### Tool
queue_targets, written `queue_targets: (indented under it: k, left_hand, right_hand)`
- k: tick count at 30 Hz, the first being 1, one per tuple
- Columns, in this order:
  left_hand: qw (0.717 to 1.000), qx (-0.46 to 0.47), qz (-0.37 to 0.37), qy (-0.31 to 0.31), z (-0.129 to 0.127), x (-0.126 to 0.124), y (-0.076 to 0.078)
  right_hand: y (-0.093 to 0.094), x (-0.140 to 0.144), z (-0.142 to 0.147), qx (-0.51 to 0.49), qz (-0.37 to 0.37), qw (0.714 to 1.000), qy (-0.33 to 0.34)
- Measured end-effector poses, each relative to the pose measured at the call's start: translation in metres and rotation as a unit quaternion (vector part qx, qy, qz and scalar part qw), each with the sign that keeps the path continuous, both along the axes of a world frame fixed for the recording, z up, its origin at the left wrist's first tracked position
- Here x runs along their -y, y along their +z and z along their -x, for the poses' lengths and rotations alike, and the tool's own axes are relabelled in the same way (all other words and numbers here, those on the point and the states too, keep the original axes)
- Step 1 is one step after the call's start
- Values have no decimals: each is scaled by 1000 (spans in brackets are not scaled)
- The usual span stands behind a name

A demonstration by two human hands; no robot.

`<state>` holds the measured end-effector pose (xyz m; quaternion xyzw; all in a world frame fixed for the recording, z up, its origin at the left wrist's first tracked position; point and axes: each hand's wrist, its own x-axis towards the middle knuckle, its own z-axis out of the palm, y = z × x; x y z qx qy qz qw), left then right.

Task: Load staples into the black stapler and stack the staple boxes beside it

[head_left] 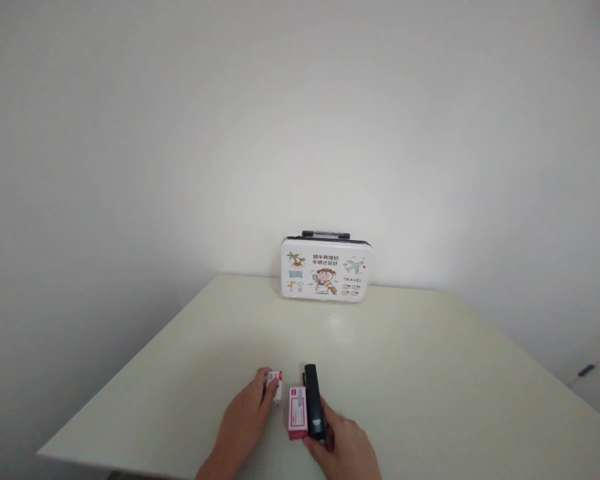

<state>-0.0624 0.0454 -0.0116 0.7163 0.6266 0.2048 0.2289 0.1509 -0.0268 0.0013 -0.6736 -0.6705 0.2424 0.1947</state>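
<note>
My left hand (245,410) has its thumb and fingers closed around a small white-and-red cardboard box (275,381). A black stapler (313,400) lies lengthwise on the table, its near end gripped by my right hand (347,443). Against the stapler's left side stands a larger white-and-pink cardboard box (297,410). The tip of my right thumb is by that box's lower right corner. Some right-hand fingers are hidden beside the stapler. A narrow gap separates the two boxes.
At the back of the pale table (195,340), a white case (325,270) with cartoon prints and a black handle leans upright near the wall (300,133). The table's left and right edges slant away. A dark handle (586,370) shows at the far right.
</note>
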Motion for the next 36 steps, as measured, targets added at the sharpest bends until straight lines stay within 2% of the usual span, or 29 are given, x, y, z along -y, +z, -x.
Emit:
queue_targets:
  k: [7, 12, 19, 24, 27, 30, 33, 36]
  left_hand:
    - [1000, 5, -2, -27, -30, -19, 0]
    - [999, 38, 9, -15, -35, -10, -4]
    - [1000, 14, 6, 5, -47, 13, -7]
    - [1000, -11, -2, -4, -69, 8, -8]
    - [1000, -15, 1, -22, -107, -4, -8]
    - [999, -12, 11, -42, -164, -16, -6]
    - [997, 9, 27, -71, -226, -22, 0]
    - [994, 40, 46, -95, -274, -22, 9]
  right_hand:
    - [-8, -4, 2, 21, 10, 1000, 2]
    - [-10, -7, 2, 9, 26, 999, 20]
    - [6, -5, 5, -36, 9, 999, 40]
    - [4, -10, -13, -83, -6, 995, 54]
    - [-3, -17, -49, -106, -14, 993, 49]
    - [-6, -22, -102, -116, -29, 992, 36]
    - [-1, -22, -159, -103, -32, 994, 17]
    - [7, -20, -201, -77, -20, 997, -24]
